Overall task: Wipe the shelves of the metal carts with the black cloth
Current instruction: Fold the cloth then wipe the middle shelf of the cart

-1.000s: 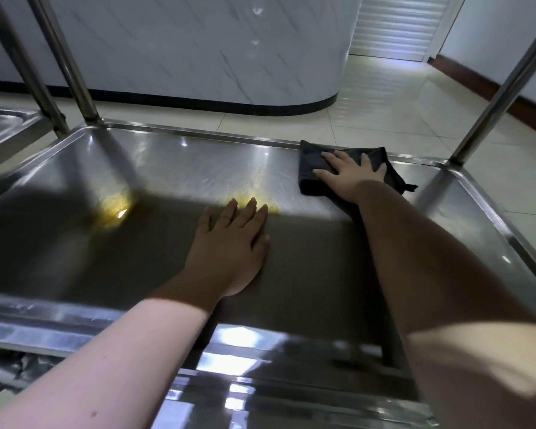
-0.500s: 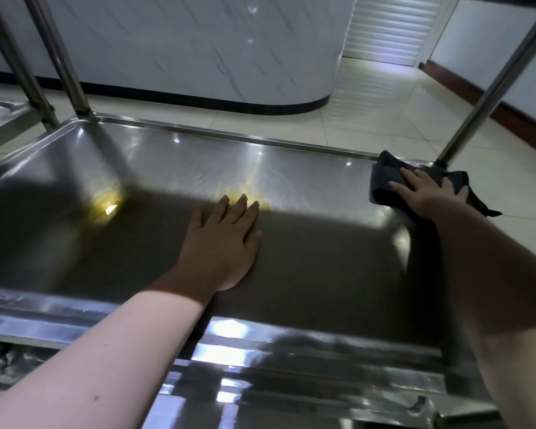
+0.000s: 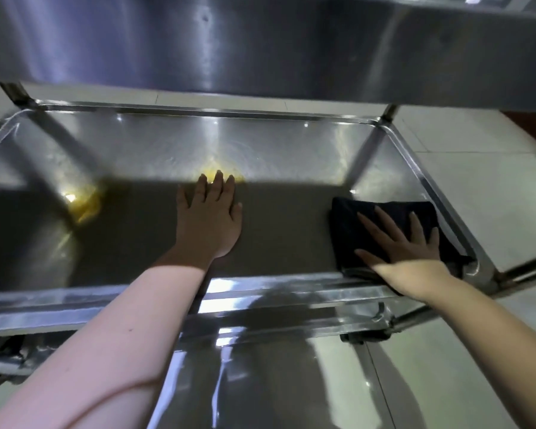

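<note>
A shallow steel cart shelf with a raised rim fills the middle of the view. The folded black cloth lies in the shelf's near right corner. My right hand presses flat on the cloth with fingers spread and straight. My left hand rests flat on the shelf's middle, palm down, fingers straight. Two yellowish glints show on the metal, one at my left fingertips and one further left.
The underside of the cart's upper shelf hangs low across the top of the view. A lower steel shelf lies under my arms. A cart upright stands at the far right corner. Pale floor tiles lie to the right.
My right hand has drawn the cloth from the shelf's far right corner back to its near right corner. My left hand stays put. My head has dipped below the upper shelf.
</note>
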Demonstrator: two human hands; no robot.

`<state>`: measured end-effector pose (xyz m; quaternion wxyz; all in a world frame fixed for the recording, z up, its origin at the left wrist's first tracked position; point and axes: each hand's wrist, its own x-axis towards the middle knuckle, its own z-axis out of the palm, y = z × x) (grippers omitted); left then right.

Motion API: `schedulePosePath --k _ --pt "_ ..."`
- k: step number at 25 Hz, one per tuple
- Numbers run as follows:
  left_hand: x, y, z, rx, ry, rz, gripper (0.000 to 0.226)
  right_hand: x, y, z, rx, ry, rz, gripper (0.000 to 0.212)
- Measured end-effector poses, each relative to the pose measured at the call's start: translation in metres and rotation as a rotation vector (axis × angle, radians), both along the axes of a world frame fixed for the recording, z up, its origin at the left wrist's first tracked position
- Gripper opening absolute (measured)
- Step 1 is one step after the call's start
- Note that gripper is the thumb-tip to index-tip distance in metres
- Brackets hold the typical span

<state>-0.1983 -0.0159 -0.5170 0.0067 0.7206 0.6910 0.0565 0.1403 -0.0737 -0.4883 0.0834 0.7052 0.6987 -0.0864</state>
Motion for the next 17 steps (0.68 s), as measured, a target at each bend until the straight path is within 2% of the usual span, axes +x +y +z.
schedulePosePath --k 6,9,11,14,17 --pt "-0.004 -0.001 0.006 -0.053 -0.014 -0.011 0.058 -0.126 -0.012 -0.010 0.069 0.029 0.149 0.078" --pt "-0.016 0.008 0.021 -0.122 -0.147 -0.048 0.057 -0.138 -0.013 -0.009 0.102 0.030 0.138 0.078" --pt "-0.047 0.019 0.031 -0.080 -0.196 -0.038 0.055 -0.133 -0.013 -0.007 0.096 0.023 0.137 0.077" --pt "-0.105 0.023 0.027 -0.005 -0.078 0.005 0.052 -0.134 -0.016 -0.007 0.077 0.012 0.129 0.075" --pt "-0.123 0.021 0.013 -0.055 0.025 0.016 0.054 -0.135 -0.017 -0.004 0.061 0.009 0.125 0.073"
